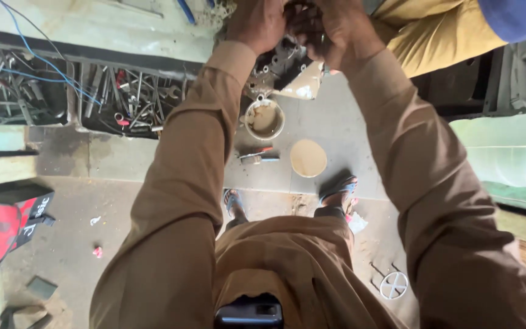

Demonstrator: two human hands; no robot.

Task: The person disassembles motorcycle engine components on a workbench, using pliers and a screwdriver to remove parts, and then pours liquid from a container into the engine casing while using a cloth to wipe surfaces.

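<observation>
While gripped by left hand and right hand above round open grease tin, greasy dark cast-metal engine part: likely heavy, rigid, slippery; best clasped round both sides.

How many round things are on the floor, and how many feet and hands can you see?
Round tin with tan paste: 1
Round tan lid: 1
Round white wheel-shaped piece: 1
Sandalled feet: 2
Hands on the dark metal part: 2, left hand and right hand
Total: 7
</observation>
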